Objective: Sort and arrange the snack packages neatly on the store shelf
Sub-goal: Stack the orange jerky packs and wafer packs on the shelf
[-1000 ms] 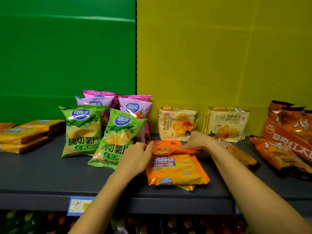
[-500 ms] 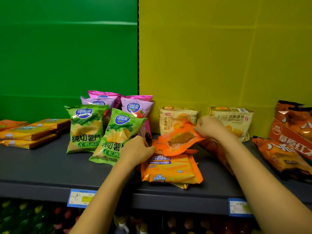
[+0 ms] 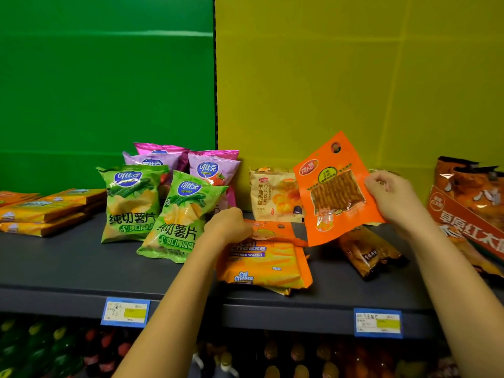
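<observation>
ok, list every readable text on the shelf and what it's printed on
"Cal Cheese", "CHEESE WAFER": orange wafer pack under left hand.
"可比克 copico", "纯切薯片": green chip bags.
"可比克 copico": pink chip bags.
"Croissant", "羊角面包": beige pack.
Orange pouch in right hand, price tags: unreadable.

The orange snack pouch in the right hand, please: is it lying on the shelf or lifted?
Lifted: the right hand holds the orange snack pouch upright.

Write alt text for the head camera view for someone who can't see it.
A person's right hand holds up a flat orange snack pouch above a dark store shelf, while the left hand grips a second orange pouch lying on Cal Cheese wafer packs. Green chip bags stand to the left.
</observation>
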Demonstrator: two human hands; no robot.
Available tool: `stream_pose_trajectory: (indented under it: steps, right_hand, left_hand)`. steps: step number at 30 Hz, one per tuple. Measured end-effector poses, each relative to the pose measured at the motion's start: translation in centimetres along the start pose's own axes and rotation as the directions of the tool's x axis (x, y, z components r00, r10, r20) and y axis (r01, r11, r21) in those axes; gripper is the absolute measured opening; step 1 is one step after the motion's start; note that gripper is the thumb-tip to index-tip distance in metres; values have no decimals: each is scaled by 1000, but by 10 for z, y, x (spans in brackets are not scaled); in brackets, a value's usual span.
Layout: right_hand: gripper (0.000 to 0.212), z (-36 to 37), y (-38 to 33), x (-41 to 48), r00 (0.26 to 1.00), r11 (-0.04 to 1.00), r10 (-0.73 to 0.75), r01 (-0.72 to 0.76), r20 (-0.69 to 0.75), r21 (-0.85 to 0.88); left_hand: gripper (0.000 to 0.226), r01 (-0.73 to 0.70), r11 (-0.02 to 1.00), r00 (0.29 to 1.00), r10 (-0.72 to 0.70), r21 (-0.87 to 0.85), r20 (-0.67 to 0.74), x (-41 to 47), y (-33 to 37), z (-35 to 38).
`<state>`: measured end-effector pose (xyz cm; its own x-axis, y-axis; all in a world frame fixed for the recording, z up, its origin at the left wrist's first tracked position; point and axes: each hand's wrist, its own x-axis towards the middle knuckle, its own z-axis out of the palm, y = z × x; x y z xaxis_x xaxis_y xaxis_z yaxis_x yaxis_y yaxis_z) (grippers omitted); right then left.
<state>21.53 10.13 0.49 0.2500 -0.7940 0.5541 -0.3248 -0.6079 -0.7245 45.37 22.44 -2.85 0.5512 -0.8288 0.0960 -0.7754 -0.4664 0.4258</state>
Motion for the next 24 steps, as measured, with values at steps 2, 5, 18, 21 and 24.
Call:
stream_pose_trajectory:
  steps: [2, 5, 18, 21, 24]
  right_hand:
    - [23, -4, 2, -6, 1000, 999, 1, 1, -31, 46]
    - [23, -7, 9, -9, 998, 993, -34, 40, -61, 107]
    - [22, -23, 9, -14, 969, 919, 94, 4, -229, 394]
    - [21, -20, -6, -13, 960, 886, 116, 16, -256, 463]
    - [22, -8, -28, -13, 960, 855, 122, 27, -250, 518]
  left_hand:
    - [32, -31, 996, 1000, 31, -87, 5, -3, 7, -3]
    - [18, -71, 973, 997, 70, -218, -12, -7, 14, -10]
    - [9, -219, 670, 975, 122, -709, -186, -38, 26, -26]
    - [11, -243, 513, 969, 82, -823, -235, -48, 16, -40]
    - [14, -273, 406, 959, 39, -872, -282, -61, -5, -63]
